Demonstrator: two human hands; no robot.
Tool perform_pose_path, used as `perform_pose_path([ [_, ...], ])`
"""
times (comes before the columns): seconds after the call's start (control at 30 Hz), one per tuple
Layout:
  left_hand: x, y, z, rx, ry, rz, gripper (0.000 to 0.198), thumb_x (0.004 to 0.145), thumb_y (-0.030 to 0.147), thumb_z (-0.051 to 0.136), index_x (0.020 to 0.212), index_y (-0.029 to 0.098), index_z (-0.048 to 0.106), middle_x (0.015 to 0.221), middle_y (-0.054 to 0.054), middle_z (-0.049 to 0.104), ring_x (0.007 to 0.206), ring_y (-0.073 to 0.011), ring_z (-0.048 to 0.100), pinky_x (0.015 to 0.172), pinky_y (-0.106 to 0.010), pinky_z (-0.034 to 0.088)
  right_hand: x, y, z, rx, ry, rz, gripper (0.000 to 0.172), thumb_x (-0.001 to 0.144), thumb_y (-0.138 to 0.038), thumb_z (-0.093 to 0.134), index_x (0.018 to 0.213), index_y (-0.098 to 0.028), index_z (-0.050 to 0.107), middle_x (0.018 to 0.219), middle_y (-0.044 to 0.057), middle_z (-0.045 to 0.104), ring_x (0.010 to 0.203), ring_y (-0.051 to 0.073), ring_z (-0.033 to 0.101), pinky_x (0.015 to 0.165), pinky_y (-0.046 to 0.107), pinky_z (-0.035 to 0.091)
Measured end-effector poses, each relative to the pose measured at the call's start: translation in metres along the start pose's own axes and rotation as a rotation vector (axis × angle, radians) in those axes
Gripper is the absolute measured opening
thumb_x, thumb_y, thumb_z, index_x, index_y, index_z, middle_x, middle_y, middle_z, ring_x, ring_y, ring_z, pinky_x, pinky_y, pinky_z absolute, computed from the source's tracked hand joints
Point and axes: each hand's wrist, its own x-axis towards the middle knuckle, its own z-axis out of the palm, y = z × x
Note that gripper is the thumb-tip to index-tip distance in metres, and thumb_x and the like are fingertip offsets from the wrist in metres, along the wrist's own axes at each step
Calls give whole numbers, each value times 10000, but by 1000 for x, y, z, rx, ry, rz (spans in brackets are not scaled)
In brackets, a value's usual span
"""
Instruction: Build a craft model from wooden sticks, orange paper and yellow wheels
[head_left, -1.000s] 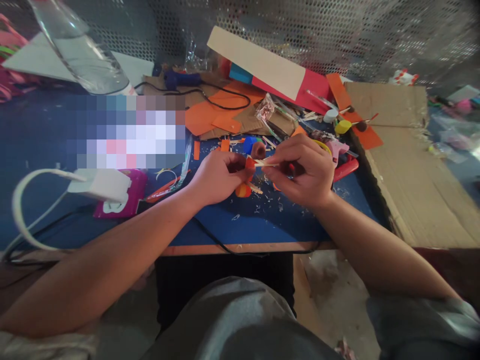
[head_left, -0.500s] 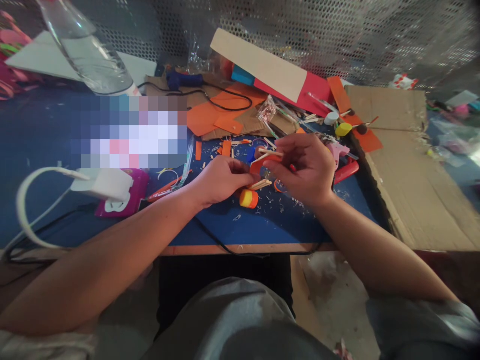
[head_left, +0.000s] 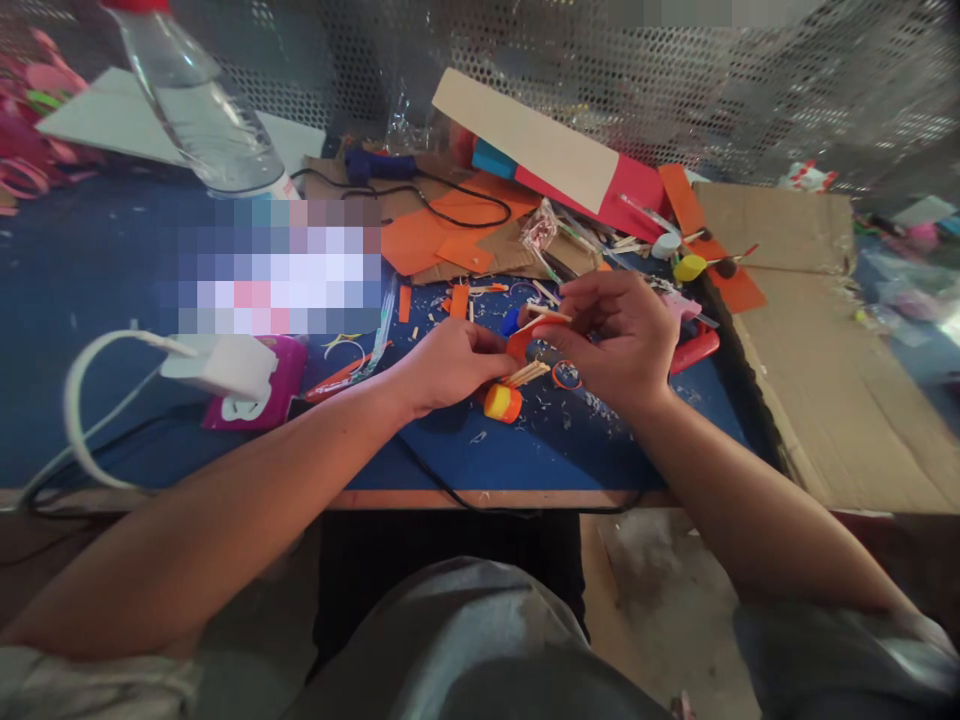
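Observation:
My left hand (head_left: pixel 450 368) is closed, its thumb and fingers pinching the left end of a small orange piece (head_left: pixel 519 344), likely paper or card. My right hand (head_left: pixel 626 340) pinches the other end, with a short pale wooden stick (head_left: pixel 550 314) lying along the top by its fingertips. Just below my left fingertips is a bundle of thin wooden sticks (head_left: pixel 528 374); whether those fingers touch it I cannot tell. A yellow-and-orange cap-like piece (head_left: pixel 502 403) rests on the blue table (head_left: pixel 570 460) under the bundle. The inner fingers of both hands are partly hidden.
A water bottle (head_left: pixel 217 130) and a white charger in a pink power socket (head_left: pixel 281 385) stand on the left. Behind lie orange sheets (head_left: pixel 412 240), a blue corded tool (head_left: pixel 379 165) and scraps. Cardboard (head_left: pixel 847 370) covers the right side. A black cable crosses the front edge.
Both hands keep hold of the orange piece, which now looks more curved. The whole view has shifted slightly, with the bottle and table items appearing further right and lower.

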Motion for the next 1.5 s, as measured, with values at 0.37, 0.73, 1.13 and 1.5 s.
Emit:
perform_pose_path([
  [0.37, 2, -7, -2, 102, 13, 61, 82, 887, 200, 842, 821, 150, 833, 743, -13, 765, 636, -109, 625, 627, -262, 465, 6, -15, -4, -159, -73, -54, 128, 933, -366, 908, 1012, -269, 883, 784, -5, 808, 580, 151, 654, 582, 321, 559],
  [0.73, -1, -3, 0, 12, -27, 25, 77, 871, 149, 830, 797, 149, 814, 709, -8, 741, 591, -98, 606, 593, -245, 487, 6, -16, -2, -123, -71, -69, 85, 918, -337, 908, 962, -269, 885, 786, 9, 816, 581, 157, 648, 551, 316, 542],
  [1.13, -3, 1, 1, 58, -35, 54, 160, 916, 84, 768, 771, 151, 779, 703, 10, 717, 596, -87, 606, 608, -241, 480, 7, -17, -2, -106, -88, -115, 121, 926, -327, 868, 867, -243, 804, 803, 27, 807, 620, 169, 668, 550, 319, 543],
  [1.5, 1, -8, -2, 126, 32, 139, 281, 1008, 199, 724, 729, 163, 721, 629, 19, 653, 554, -81, 554, 573, -235, 418, 5, -21, 0, -81, -96, -210, 100, 927, -307, 879, 890, -262, 798, 802, 20, 801, 644, 185, 694, 577, 341, 579],
])
